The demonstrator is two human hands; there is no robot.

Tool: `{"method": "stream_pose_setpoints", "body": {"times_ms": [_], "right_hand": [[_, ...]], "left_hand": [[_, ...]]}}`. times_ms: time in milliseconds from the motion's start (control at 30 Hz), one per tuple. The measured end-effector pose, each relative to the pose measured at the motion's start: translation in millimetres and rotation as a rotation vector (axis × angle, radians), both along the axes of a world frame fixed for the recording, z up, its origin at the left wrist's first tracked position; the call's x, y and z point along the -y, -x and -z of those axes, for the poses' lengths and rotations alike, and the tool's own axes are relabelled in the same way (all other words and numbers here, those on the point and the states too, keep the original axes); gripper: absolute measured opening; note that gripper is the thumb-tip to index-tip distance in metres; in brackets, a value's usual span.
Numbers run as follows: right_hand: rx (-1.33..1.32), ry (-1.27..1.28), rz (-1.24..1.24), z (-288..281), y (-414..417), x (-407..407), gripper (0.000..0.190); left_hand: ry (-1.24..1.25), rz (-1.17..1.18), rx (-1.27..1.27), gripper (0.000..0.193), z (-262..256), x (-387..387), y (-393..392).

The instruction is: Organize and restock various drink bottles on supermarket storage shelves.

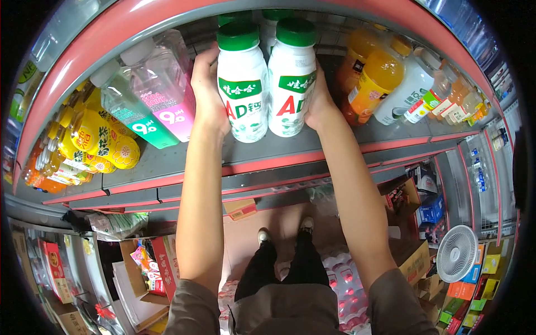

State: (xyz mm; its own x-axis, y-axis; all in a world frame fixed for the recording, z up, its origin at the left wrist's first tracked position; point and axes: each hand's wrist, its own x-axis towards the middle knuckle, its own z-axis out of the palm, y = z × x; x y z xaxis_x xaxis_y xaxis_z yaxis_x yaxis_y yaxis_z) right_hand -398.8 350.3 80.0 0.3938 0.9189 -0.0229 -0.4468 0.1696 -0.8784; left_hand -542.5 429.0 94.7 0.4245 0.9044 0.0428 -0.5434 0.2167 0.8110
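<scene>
Two white plastic drink bottles with green caps stand side by side at the middle of a grey shelf [176, 161] with a red front edge. My left hand [206, 94] curves around the outer side of the left white bottle [243, 113], its fingers hidden behind. Around the right white bottle [291, 111] wraps my right hand [321, 98], fingers likewise out of sight. Behind these two, more green caps [277, 15] show at the back. Left of my hands are a pink soda drink bottle [165, 94] and a green one [132, 109]; an orange drink bottle [377, 77] stands to the right.
Yellow tea bottles [109, 140] crowd the shelf's left end. A white bottle [412, 79] and several others fill the right. Below lie shrink-wrapped bottle packs [345, 284], an open carton [140, 268] and a small box [240, 208]. A white fan [456, 253] stands at the right.
</scene>
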Motion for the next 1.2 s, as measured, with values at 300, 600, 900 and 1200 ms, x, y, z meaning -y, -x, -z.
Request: {"method": "stream_pose_setpoints", "body": {"times_ms": [300, 600, 900, 1200], "right_hand": [[-0.080, 0.014, 0.077, -2.7, 8.8, 5.2, 0.058], [-0.115, -0.021, 0.149, 17.4, -1.9, 4.8, 0.047], [0.004, -0.086, 0.151, 20.9, 15.1, 26.4, 0.046], [0.082, -0.116, 0.107, 24.6, 15.7, 23.6, 0.047]], "left_hand": [[0.082, 0.059, 0.049, 0.061, 0.8, -3.6, 3.5], [0.015, -0.041, -0.011, 0.053, 7.8, 1.2, 8.8], [-0.047, -0.109, 0.029, 0.042, 18.9, 22.4, 12.5], [-0.051, -0.109, -0.049, 0.051, 21.2, 23.0, 14.9]]}}
